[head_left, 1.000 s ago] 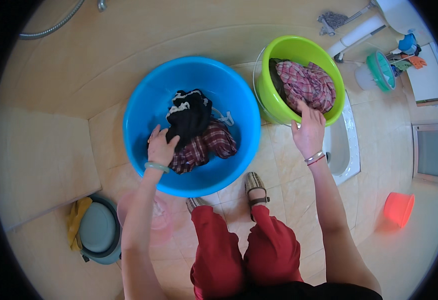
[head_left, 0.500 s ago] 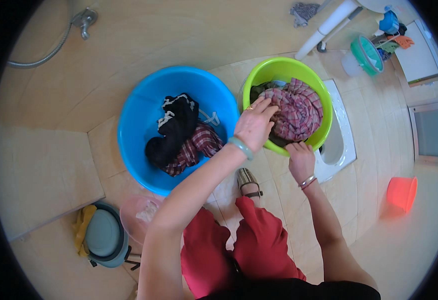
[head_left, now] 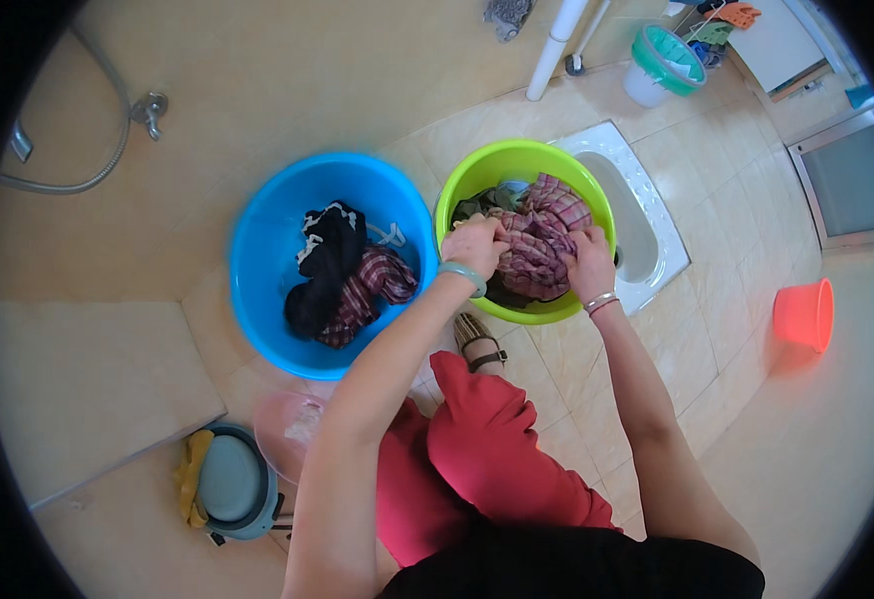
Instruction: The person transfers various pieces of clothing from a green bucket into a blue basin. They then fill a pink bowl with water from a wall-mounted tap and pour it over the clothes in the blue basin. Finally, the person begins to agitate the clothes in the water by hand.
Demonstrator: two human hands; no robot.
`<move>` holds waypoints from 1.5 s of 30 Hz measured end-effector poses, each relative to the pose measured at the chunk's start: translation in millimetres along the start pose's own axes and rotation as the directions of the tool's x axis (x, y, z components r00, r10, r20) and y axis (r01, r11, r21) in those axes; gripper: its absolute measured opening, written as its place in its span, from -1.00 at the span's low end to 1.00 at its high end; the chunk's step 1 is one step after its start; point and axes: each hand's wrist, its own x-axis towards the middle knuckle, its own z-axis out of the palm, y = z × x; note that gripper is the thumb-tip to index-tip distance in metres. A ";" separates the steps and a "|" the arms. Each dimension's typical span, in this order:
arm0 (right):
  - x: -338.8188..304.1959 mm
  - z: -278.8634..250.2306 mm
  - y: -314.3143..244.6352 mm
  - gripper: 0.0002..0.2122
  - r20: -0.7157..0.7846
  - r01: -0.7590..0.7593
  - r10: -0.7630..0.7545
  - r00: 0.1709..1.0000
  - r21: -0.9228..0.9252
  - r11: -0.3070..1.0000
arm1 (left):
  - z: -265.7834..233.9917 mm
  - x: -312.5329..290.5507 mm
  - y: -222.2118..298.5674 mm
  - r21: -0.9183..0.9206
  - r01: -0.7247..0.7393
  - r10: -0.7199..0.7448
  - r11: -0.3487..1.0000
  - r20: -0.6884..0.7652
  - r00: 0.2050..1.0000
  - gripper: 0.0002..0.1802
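A lime-green tub (head_left: 517, 150) holds a bunched pink-and-white checked garment (head_left: 537, 262) and some dark green cloth beneath it. Inside that tub, my left hand (head_left: 473, 247) is closed on the near-left side of the checked garment, a pale bangle on its wrist. My right hand (head_left: 591, 264) grips the same garment at its right side. Left of it stands a blue tub (head_left: 257, 255), with a black garment with white trim (head_left: 335, 250) and a dark red plaid garment (head_left: 359, 299) in it. My fingertips are partly hidden in the folds.
A squat toilet (head_left: 662, 235) lies in the floor right of the green tub. Farther right stands an orange-red bucket (head_left: 803, 313). A lined bin (head_left: 657, 75) is at the far right. A pink basin (head_left: 282, 419) and a grey-blue lidded tub (head_left: 229, 477) sit near left.
My right hand has moved from the green tub's rim onto the checked garment. My left hand has closed on the cloth, which is now more bunched. The view has shifted.
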 end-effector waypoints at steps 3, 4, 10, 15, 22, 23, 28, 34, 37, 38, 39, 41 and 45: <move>-37.6 -71.8 22.3 -0.82 -0.053 -0.092 0.125 0.991 0.412 0.906 | -25.2 -45.0 60.4 -0.456 -0.081 0.051 0.886 -0.078 0.996 -0.70; -43.5 -99.4 22.9 -0.85 -0.041 -0.132 0.190 0.981 0.577 0.806 | -37.3 -53.0 76.7 -0.616 -0.127 0.069 0.777 -0.117 0.991 -0.70; -34.5 -204.5 -13.6 -0.87 -0.103 0.081 -0.002 0.995 0.768 0.635 | -132.1 -92.8 156.8 -0.302 -0.131 0.071 0.944 -0.199 0.977 -0.76; -65.5 -247.8 -46.6 -0.85 0.078 -0.102 0.102 0.992 0.959 0.263 | -151.4 -136.6 176.9 -0.732 -0.198 -0.004 0.651 -0.264 0.964 -0.79; -90.3 -288.6 -162.8 -0.85 0.049 -0.088 -0.112 0.993 0.922 -0.378 | -175.1 -224.8 202.6 -0.738 -0.379 0.162 0.558 -0.351 0.922 -0.45; -96.6 -293.5 -185.2 -0.85 0.067 -0.122 -0.137 0.988 0.890 -0.439 | -177.1 -233.9 197.5 -0.761 -0.382 0.195 0.524 -0.330 0.924 -0.40; -112.0 -298.2 -264.0 -0.82 0.012 -0.172 -0.384 0.923 0.906 -0.386 | -210.6 -270.6 163.8 -0.701 -0.473 0.226 0.534 -0.421 0.879 -0.57; -137.3 -296.0 -280.1 -0.35 -0.141 0.179 -0.469 0.872 0.983 0.038 | -272.5 -337.9 144.5 -0.695 -0.423 -0.165 0.582 -0.610 0.775 -0.68; -149.9 -250.2 -274.6 0.02 -0.101 0.320 -0.449 0.888 0.837 0.443 | -307.4 -361.2 130.4 -0.708 -0.483 -0.105 0.516 -0.612 0.784 -0.62; -152.7 -227.0 -282.9 0.03 -0.077 0.344 -0.448 0.891 0.759 0.553 | -320.7 -370.0 125.8 -0.715 -0.464 -0.095 0.523 -0.590 0.802 -0.65; -158.6 -212.5 -300.0 -0.03 -0.032 0.287 -0.448 0.893 0.809 0.514 | -327.0 -379.4 119.1 -0.708 -0.451 -0.114 0.544 -0.595 0.795 -0.66; -162.8 -184.8 -322.1 -0.16 0.090 0.104 -0.453 0.887 0.916 0.387 | -329.7 -385.8 103.1 -0.693 -0.434 -0.133 0.576 -0.603 0.787 -0.69; -162.6 -122.8 -350.8 -0.42 0.273 -0.319 -0.489 0.829 0.948 -0.012 | -321.9 -396.4 33.7 -0.649 -0.351 -0.164 0.675 -0.595 0.787 -0.65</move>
